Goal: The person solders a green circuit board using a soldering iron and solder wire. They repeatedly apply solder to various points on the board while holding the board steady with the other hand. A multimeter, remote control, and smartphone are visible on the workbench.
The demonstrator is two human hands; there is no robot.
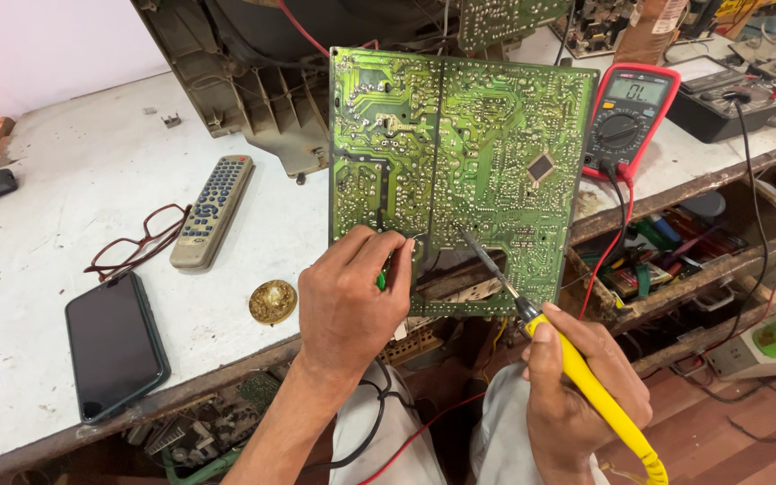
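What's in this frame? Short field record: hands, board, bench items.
left hand: pinches a small green item against the circuit board's lower edge
right hand: grips yellow soldering iron, tip on the board
circuit board: green, solder side up, tilted toward the camera
multimeter: red, behind the board, leads attached
bench: white; remote control, glasses, phone, brass disc

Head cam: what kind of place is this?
Most likely an electronics repair bench. The right hand holds a yellow soldering iron to a green circuit board that the left hand steadies, a red multimeter stands beside it, and an opened television chassis sits behind.
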